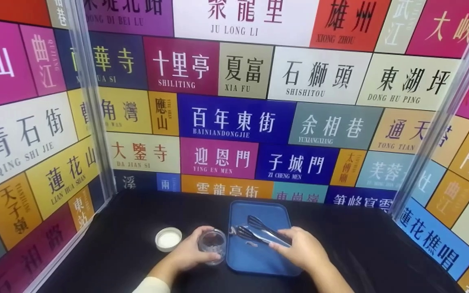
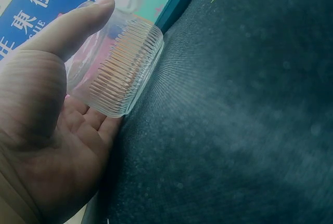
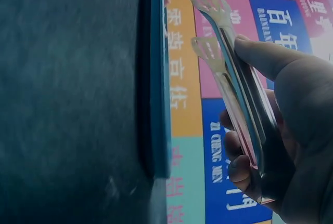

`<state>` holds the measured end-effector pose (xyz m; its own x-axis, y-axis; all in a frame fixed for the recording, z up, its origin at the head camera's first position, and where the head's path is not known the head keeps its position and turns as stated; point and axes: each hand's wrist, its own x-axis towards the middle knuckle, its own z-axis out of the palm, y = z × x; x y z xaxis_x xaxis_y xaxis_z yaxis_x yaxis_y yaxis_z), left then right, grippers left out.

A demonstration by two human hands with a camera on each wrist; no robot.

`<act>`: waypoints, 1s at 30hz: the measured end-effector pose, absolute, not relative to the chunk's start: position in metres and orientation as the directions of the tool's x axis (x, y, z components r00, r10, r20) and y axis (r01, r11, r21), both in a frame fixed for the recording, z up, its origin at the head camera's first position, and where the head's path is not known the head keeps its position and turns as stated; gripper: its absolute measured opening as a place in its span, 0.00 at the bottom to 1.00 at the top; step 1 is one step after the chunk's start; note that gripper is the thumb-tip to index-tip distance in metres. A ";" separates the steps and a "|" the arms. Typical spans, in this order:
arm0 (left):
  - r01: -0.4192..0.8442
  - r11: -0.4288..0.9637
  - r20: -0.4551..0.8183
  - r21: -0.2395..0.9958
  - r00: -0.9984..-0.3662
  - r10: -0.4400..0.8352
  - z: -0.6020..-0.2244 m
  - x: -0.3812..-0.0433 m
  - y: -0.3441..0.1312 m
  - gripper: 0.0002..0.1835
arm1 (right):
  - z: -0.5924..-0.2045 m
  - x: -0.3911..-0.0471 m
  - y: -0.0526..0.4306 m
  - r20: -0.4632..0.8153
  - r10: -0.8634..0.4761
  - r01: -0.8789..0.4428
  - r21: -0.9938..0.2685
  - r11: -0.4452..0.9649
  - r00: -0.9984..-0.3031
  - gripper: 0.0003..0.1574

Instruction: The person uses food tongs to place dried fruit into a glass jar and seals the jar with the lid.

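My left hand [image 1: 191, 251] grips a clear jar [image 1: 212, 240], thumb on one side and fingers on the other. Ribbed walls show on the jar [image 2: 127, 65] in the left wrist view, and some pale, translucent bits lie inside it. In my right hand [image 1: 305, 249] is a pair of metal tongs [image 3: 237, 86], held between thumb and curled fingers. The slotted tips of the tongs [image 1: 255, 228] are apart, over a blue tray [image 1: 259, 260]. Small pale pieces [image 1: 251, 244] lie on the tray near the tips.
A round white lid [image 1: 168, 239] lies on the black-covered table [image 1: 136, 219], left of the jar. Behind the table stands a wall of colourful signs [image 1: 234, 118], with upright clear edge strips [image 1: 96, 101] at both sides.
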<state>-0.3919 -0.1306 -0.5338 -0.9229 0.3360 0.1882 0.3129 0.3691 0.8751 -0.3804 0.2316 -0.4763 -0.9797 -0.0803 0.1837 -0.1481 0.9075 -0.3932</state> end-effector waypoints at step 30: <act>0.321 0.333 0.202 0.886 -0.916 0.346 -0.535 -0.393 -0.129 0.47 | -0.497 -0.397 0.265 0.023 -0.030 -0.037 -0.417 0.908 -0.999 0.23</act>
<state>-0.3931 -0.1292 -0.5353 -0.9164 0.3456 0.2017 0.3209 0.3335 0.8865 -0.3970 0.2650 -0.4968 -0.9993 -0.0297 0.0234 -0.0367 0.9081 -0.4172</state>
